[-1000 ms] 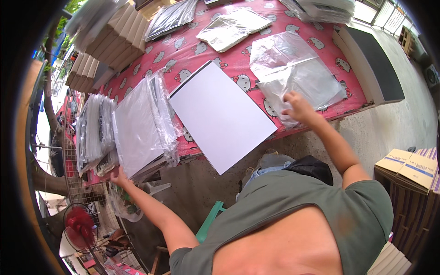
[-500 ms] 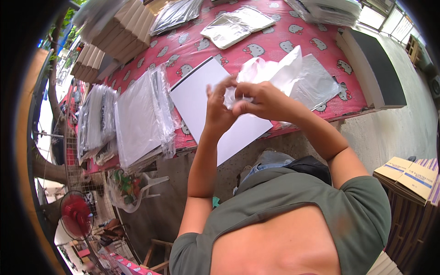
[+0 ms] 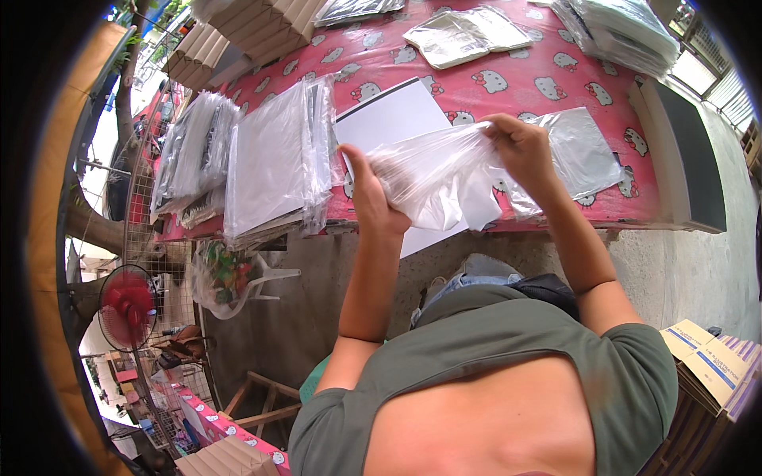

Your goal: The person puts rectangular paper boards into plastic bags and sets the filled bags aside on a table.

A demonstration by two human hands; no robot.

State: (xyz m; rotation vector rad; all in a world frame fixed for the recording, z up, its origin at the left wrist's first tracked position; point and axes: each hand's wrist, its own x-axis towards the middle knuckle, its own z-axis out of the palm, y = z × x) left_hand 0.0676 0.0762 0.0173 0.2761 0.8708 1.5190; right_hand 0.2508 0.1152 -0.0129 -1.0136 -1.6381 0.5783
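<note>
A clear plastic bag (image 3: 440,178) is stretched between my two hands above the table's near edge. My right hand (image 3: 524,151) is closed, pinching the bag's upper right part. My left hand (image 3: 377,198) has its thumb raised clear of the film. Its fingers show blurred through the plastic, apart from the thumb and seemingly inside the bag. Beneath the bag lies a white board (image 3: 405,115) with a black strip along its far edge, partly covered. To the right, flat clear plastic bags (image 3: 583,151) rest on the table, close to my right wrist.
Bagged white sheets (image 3: 274,159) and another bagged stack (image 3: 194,151) line the left side of the pink patterned tablecloth (image 3: 508,91). A folded plastic packet (image 3: 464,36) lies at the back. A long black-topped box (image 3: 679,151) borders the right. A red fan (image 3: 128,305) stands lower left.
My hands have moved apart, my right hand to the right. The crumpled plastic bag is now drawn out between them. The view has shifted, so the table's things appear farther right.
</note>
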